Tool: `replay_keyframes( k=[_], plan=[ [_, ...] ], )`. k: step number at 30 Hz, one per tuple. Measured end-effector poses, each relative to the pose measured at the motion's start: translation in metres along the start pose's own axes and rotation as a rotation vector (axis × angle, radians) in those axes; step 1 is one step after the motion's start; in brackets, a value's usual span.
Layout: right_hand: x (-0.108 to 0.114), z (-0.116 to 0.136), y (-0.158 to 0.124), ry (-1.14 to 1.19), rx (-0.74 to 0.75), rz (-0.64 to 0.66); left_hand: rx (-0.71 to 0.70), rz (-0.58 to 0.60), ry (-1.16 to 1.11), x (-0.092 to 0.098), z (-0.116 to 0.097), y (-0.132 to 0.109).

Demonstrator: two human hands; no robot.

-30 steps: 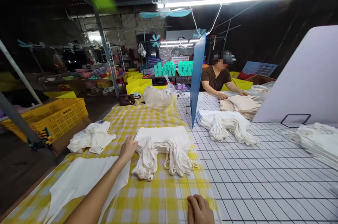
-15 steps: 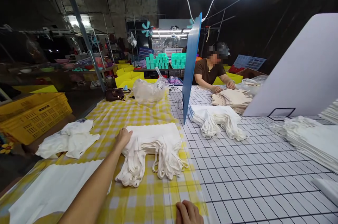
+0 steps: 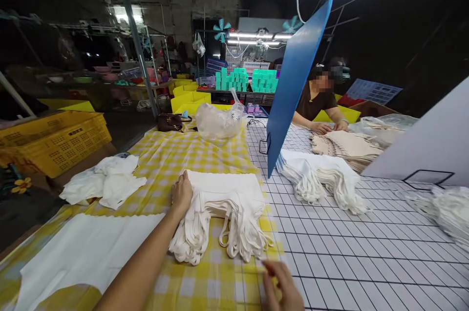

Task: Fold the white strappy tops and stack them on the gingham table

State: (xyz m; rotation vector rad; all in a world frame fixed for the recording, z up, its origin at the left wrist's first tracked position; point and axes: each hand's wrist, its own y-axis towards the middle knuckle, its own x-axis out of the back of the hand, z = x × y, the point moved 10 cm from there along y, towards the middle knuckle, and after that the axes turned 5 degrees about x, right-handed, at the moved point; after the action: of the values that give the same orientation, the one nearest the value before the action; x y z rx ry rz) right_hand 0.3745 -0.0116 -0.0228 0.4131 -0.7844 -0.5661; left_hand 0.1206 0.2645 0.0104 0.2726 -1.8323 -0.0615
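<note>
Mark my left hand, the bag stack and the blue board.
left hand point(image 3: 182, 193), head view, its back.
bag stack point(image 3: 229, 188), head view, top panel.
blue board point(image 3: 293, 84), head view, face centre.

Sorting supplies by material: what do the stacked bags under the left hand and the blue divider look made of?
Bags: apparently woven cotton or canvas, matte off-white, with limp looped straps. Divider: probably rigid plastic board, smooth blue, thin and flat.
</note>
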Motion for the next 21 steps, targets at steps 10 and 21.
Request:
replay_keyframes(
  k=[10, 21],
  plan=[
    [-0.057, -0.055, 0.194, -0.372, -0.345, 0.235, 0.006, -0.042, -0.133, -0.007, 0.008, 0.004],
    [-0.083, -0.034, 0.195, -0.650, -0.054, 0.107, 0.026, -0.084, -0.135, -0.010, 0.009, 0.005]
  ],
)
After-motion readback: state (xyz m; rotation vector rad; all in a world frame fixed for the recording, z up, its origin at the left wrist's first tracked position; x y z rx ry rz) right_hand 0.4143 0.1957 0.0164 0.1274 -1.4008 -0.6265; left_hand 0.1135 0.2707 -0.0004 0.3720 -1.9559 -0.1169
